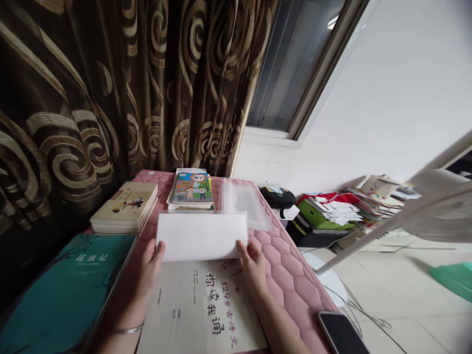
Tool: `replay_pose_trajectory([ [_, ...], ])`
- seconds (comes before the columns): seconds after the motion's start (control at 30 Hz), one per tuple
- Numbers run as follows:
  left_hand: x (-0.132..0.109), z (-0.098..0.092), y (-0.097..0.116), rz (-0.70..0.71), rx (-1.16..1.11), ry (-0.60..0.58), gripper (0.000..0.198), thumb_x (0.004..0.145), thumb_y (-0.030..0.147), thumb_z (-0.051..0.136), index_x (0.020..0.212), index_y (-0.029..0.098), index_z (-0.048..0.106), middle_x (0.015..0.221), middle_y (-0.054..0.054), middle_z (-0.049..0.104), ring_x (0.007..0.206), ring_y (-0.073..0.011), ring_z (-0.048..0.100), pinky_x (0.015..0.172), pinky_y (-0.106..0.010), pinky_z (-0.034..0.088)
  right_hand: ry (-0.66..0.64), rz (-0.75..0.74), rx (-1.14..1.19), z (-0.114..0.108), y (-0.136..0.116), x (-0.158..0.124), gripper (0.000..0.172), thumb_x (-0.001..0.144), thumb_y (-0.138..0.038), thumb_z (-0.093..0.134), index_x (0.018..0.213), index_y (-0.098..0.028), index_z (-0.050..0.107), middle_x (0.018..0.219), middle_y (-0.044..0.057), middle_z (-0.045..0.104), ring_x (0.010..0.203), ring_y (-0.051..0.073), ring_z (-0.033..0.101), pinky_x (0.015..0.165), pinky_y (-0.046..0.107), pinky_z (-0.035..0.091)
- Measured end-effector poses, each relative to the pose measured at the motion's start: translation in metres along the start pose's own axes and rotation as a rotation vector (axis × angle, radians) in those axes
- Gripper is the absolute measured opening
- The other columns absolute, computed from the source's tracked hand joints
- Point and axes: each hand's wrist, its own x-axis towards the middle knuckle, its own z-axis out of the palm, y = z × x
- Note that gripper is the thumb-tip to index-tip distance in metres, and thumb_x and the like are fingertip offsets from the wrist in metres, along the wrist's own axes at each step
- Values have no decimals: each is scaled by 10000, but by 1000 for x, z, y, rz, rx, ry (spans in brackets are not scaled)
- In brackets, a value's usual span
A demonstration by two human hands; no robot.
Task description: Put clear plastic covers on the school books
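Observation:
A blank white sheet (201, 236) is held at its two sides; a faint clear edge shows around it, and I cannot tell whether it is loose or part of a book. My left hand (152, 260), with a bracelet at the wrist, is closed on its left edge. On the opposite edge, the thumb and fingers of my right hand (252, 265) pinch it. Below the sheet and between my forearms lies a pale book (184, 305) with large handwritten-style Chinese characters, its top part hidden by the sheet.
Left of my arms lie a large teal book (70, 285) and a stack of cream books (125, 209). Further back are a math textbook (191, 189) and clear plastic covers (245, 206). A phone (341, 334) rests near the pink quilted surface's (291, 275) right edge, beside a fan (435, 206).

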Motion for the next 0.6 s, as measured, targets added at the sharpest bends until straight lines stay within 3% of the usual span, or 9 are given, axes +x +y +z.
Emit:
replay_pose_trajectory([
  [0.17,-2,4,6,-16,-88,-5,534,743,687,601,939,190,613,885,-60,731,855,-248,671,756,-320,535,-12,3,2,0,-1,-1,478,725,-599,715,946,-175,715,736,34,687,777,226,603,689,307,470],
  [0.37,1,0,-3,-23,-19,41,514,745,697,578,912,214,638,893,-60,737,868,-251,669,738,-312,533,-24,2,-11,-1,2,0,440,748,-576,704,963,-193,710,751,30,688,777,228,606,668,303,469],
  [0.6,0,5,1,-6,-67,-19,573,757,717,556,948,182,628,932,-80,739,849,-239,673,752,-312,542,-28,-25,-14,-2,4,1,427,759,-547,704,965,-174,709,748,35,682,775,220,604,671,303,475],
])
